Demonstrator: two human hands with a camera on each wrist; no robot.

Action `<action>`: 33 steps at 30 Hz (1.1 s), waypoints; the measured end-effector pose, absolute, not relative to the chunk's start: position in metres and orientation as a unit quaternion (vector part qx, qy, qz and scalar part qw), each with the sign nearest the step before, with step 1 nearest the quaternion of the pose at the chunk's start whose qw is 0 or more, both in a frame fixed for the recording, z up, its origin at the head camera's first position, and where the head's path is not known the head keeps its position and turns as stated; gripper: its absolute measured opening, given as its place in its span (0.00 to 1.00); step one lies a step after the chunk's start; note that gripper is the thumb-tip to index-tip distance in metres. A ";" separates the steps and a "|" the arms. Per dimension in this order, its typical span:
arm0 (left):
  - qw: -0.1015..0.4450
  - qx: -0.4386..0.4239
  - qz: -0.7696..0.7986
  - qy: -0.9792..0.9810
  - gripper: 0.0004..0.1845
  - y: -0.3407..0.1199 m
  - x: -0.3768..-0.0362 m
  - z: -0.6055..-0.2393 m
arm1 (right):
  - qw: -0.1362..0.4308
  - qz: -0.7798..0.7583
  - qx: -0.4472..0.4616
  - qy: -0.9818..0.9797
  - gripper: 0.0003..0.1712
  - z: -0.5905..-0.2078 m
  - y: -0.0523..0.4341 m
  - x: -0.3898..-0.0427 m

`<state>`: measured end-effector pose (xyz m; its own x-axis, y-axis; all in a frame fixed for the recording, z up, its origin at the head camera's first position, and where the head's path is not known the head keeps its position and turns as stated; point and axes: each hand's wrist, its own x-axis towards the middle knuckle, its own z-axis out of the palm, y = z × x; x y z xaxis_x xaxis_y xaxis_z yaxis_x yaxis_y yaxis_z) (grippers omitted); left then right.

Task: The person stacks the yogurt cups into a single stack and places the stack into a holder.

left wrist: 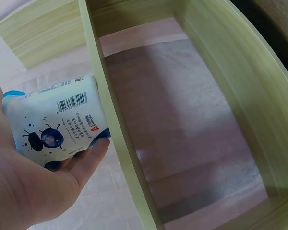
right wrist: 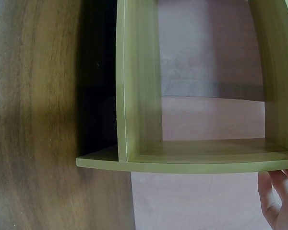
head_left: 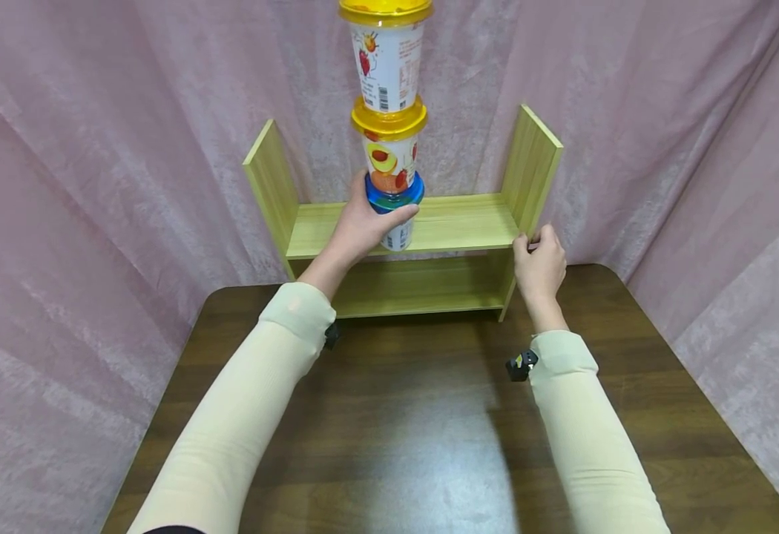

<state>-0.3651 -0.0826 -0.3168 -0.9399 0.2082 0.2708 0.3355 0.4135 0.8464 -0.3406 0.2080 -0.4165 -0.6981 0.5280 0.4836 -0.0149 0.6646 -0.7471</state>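
Left hand [head_left: 363,226] grips blue-lidded bottom cup [head_left: 396,215] of three-cup stack | right hand [head_left: 539,259] grips shelf [head_left: 469,222] edge | barcode, small print unreadable

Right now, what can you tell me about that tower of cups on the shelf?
The stack of cups is three printed white tubs standing upright: two with yellow lids above one with a blue lid. Its bottom cup sits on the wooden shelf's upper board, gripped by the left hand. The top runs out of view.

A dark wooden table [head_left: 429,445] stands before pink, seemingly velvety curtains [head_left: 96,185] draped all around.
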 end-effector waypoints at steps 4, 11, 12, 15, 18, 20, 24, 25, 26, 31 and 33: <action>0.057 -0.160 -0.517 -0.839 0.57 -0.082 -0.367 -0.317 | 0.361 0.378 -0.152 -0.839 0.15 -0.417 0.210 -0.342; 0.054 -0.153 -0.523 -0.837 0.56 -0.082 -0.370 -0.317 | 0.360 0.382 -0.148 -0.838 0.15 -0.418 0.209 -0.343; 0.055 -0.152 -0.523 -0.837 0.57 -0.082 -0.370 -0.317 | 0.360 0.382 -0.147 -0.838 0.15 -0.418 0.209 -0.343; 0.053 -0.148 -0.520 -0.840 0.57 -0.082 -0.370 -0.317 | 0.362 0.382 -0.147 -0.838 0.15 -0.418 0.209 -0.344; 0.048 -0.141 -0.519 -0.841 0.59 -0.084 -0.369 -0.317 | 0.364 0.382 -0.145 -0.837 0.15 -0.419 0.208 -0.345; 0.043 -0.133 -0.523 -0.841 0.61 -0.087 -0.368 -0.317 | 0.362 0.385 -0.143 -0.837 0.15 -0.420 0.205 -0.347; 0.047 -0.125 -0.540 -0.831 0.61 -0.095 -0.363 -0.319 | 0.357 0.389 -0.138 -0.838 0.15 -0.421 0.201 -0.349; 0.053 -0.130 -0.546 -0.826 0.59 -0.097 -0.362 -0.321 | 0.356 0.391 -0.137 -0.838 0.15 -0.421 0.200 -0.349; 0.061 -0.133 -0.547 -0.824 0.57 -0.099 -0.360 -0.322 | 0.355 0.391 -0.135 -0.838 0.15 -0.421 0.199 -0.349; 0.104 -0.151 -0.524 -0.832 0.47 -0.108 -0.346 -0.332 | 0.353 0.390 -0.141 -0.839 0.15 -0.419 0.200 -0.351; 0.118 -0.154 -0.510 -0.838 0.45 -0.111 -0.340 -0.335 | 0.351 0.392 -0.143 -0.838 0.15 -0.419 0.202 -0.352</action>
<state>-0.3400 -0.1107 -0.3351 -0.9245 0.1384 0.3551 0.3790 0.4312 0.8188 -0.3522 0.2019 -0.4191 -0.7128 0.5151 0.4761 -0.0351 0.6516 -0.7577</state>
